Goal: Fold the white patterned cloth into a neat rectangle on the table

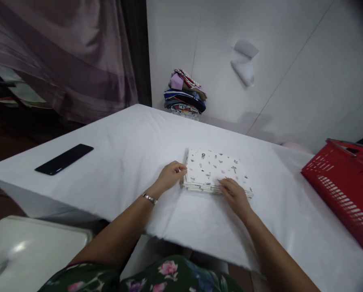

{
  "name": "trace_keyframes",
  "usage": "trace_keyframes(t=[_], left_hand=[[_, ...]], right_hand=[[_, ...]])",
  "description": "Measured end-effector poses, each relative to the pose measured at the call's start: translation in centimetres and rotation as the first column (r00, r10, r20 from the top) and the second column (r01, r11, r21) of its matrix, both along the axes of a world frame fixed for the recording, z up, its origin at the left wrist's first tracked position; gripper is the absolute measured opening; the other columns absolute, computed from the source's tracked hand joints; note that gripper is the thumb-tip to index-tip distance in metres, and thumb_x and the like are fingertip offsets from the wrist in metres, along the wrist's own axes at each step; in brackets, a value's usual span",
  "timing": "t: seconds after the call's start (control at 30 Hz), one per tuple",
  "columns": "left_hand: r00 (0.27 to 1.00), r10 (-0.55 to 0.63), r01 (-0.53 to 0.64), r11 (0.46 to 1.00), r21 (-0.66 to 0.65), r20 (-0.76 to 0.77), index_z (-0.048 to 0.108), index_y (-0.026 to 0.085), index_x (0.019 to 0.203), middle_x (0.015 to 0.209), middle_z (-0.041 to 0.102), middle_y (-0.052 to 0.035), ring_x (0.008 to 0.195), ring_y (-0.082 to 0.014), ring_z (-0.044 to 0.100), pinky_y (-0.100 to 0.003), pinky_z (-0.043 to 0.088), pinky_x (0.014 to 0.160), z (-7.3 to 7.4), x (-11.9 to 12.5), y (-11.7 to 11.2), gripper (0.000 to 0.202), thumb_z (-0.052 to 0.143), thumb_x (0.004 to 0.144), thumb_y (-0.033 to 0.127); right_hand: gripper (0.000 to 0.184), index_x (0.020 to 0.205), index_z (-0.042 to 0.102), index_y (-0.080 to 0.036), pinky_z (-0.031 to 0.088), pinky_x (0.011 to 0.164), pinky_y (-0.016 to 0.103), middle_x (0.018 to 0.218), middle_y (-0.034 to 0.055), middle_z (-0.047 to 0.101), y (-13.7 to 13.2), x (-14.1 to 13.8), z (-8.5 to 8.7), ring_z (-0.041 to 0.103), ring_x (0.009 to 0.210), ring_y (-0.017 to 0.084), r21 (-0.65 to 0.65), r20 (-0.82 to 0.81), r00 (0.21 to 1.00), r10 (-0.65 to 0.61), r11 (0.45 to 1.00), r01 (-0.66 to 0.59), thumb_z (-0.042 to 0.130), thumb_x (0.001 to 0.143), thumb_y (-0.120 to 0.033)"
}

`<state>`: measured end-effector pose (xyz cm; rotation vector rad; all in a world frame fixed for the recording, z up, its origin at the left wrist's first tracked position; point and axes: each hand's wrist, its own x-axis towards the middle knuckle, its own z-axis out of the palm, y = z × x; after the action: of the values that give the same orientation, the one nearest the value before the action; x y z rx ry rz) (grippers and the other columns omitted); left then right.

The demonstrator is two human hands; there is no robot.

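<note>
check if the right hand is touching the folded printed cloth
Touching. In the head view the right hand rests on the near edge of the folded printed cloth.

White printed cloth [215,170], red basket [344,182], black phone [64,159].

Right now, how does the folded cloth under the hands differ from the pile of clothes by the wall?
The folded cloth is white with small dark prints; the pile of clothes has many colours. The cloth is one flat square; the pile is tall and uneven. The left hand and right hand touch the cloth; nothing touches the pile. Both are folded fabric.
</note>
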<state>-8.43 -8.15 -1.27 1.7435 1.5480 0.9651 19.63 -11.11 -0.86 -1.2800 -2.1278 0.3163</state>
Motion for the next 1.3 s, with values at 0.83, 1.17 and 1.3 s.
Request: trace_keyframes(t=[0.83, 1.17, 1.3], left_hand=[[0.949, -0.220, 0.204, 0.974, -0.094, -0.224, 0.064, 0.022, 0.067, 0.074, 0.062, 0.0014, 0.066, -0.0134, 0.053, -0.025, 0.036, 0.060, 0.4, -1.1, -1.9, 0.023, 0.053, 0.075, 0.040], [0.953, -0.282, 0.262, 0.951, -0.167, -0.110, 0.066, 0.021, 0.073, 0.072, 0.062, 0.0020, 0.066, -0.0129, 0.053, -0.023, 0.037, 0.058, 0.3, -1.7, -1.5, 0.021, 0.052, 0.072, 0.036], [0.946, -0.312, 0.293, 0.939, -0.181, -0.085, 0.066, 0.019, 0.076, 0.074, 0.064, 0.0016, 0.068, -0.0137, 0.054, -0.023, 0.036, 0.059, 0.1, -1.9, -1.3, 0.021, 0.052, 0.070, 0.034]], right_hand=[[0.020, 0.089, 0.069, -0.023, 0.043, 0.072, 0.030, 0.080, 0.0044, 0.061, 2.6, -9.5, -1.4, 0.054, 0.079, 0.017, -0.029, 0.001, 0.987, 0.160, 0.987, -0.160, 0.051, 0.087, -0.030], [0.025, 0.087, 0.068, -0.020, 0.040, 0.072, 0.030, 0.080, 0.0059, 0.059, 1.4, -10.8, -1.4, 0.052, 0.080, 0.018, 0.079, 0.063, 0.988, 0.141, 0.986, -0.145, 0.044, 0.090, -0.028], [0.021, 0.091, 0.067, -0.019, 0.040, 0.072, 0.031, 0.082, 0.0067, 0.059, 1.5, -10.5, -1.8, 0.051, 0.080, 0.019, 0.120, 0.143, 0.976, 0.167, 0.975, -0.184, 0.047, 0.089, -0.027]])
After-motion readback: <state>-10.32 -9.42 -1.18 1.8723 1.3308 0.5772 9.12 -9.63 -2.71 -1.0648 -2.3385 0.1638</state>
